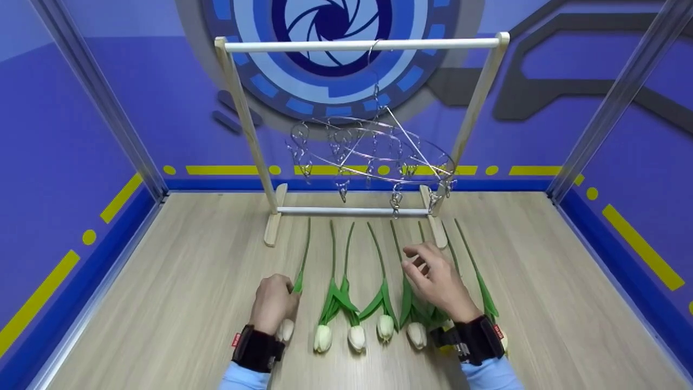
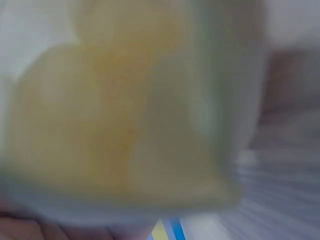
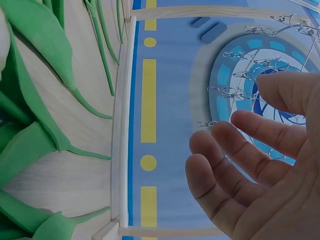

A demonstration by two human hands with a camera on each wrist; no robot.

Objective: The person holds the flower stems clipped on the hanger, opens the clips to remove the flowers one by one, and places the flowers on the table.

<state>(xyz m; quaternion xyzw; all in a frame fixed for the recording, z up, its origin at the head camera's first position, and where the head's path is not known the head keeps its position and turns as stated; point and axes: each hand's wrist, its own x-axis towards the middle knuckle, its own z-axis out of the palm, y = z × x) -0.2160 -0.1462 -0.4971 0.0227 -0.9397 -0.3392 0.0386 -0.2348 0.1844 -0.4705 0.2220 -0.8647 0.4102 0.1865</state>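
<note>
Several artificial tulips lie side by side on the table, stems pointing toward the back. At the left end, my left hand [image 1: 272, 303] grips the leftmost tulip [image 1: 286, 330] by its leaf and stem, fingers curled and partly hidden. That tulip's pale bloom [image 2: 75, 130] fills the left wrist view, very close and blurred. My right hand [image 1: 439, 281] hovers over the tulips on the right with loosely bent fingers and nothing in them. Beneath it are green leaves [image 3: 35, 90] and a white tulip [image 1: 417, 336]; other blooms there are partly covered by the wrist.
Behind the tulips stands a wooden rack [image 1: 243, 114] with a white top bar [image 1: 303, 46]. A round metal clip hanger [image 1: 373, 130] hangs from it, tilted down to the right. Blue printed walls [image 1: 70, 135] enclose the table [image 1: 178, 281].
</note>
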